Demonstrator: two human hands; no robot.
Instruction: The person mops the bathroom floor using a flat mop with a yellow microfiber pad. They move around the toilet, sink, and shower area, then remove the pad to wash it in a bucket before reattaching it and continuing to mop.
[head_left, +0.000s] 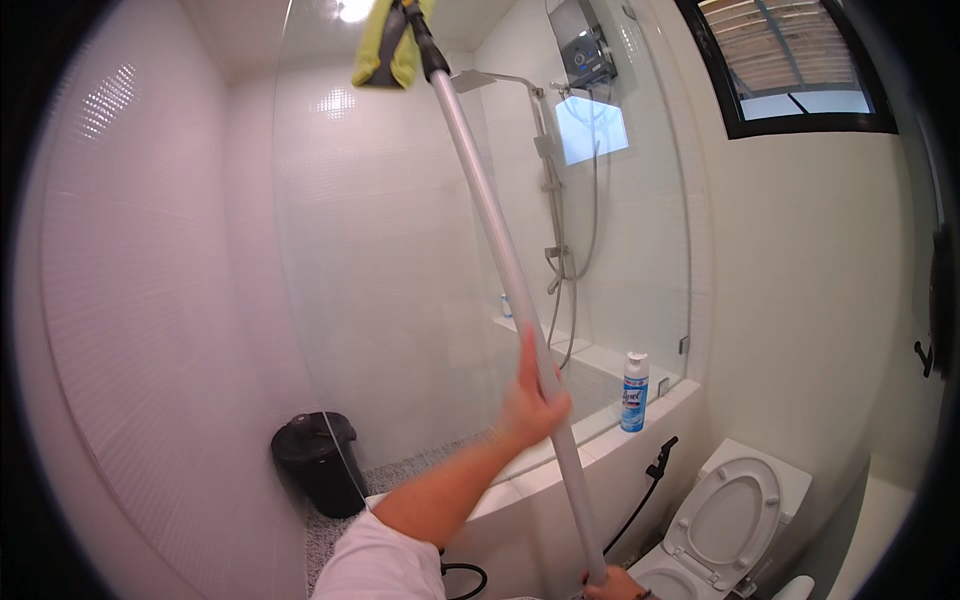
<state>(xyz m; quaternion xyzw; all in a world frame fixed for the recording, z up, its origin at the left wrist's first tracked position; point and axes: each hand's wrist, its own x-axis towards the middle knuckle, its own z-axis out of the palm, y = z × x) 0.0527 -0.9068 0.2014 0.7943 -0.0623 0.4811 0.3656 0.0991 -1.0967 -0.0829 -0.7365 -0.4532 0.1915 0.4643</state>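
Observation:
My left hand (536, 409) is wrapped around the middle of a long metal pole (487, 202). Lower down, at the bottom edge of the view, my right hand (616, 585) grips the same pole near its end. The pole slants up and away to a flat mop head with a yellow-green pad (386, 49), held high in front of a glass shower panel (405, 225). Whether the pad touches the glass cannot be told. A spray can (634, 394) with a blue and white label stands upright on the white ledge (517, 495) below the panel, right of my left hand.
Behind the glass are a shower column (551, 187) and a water heater (589, 56). A black lidded bin (322, 465) stands at the left. To the right are a toilet with its lid raised (731, 510), a black bidet sprayer (661, 457) and a black-framed window (795, 60).

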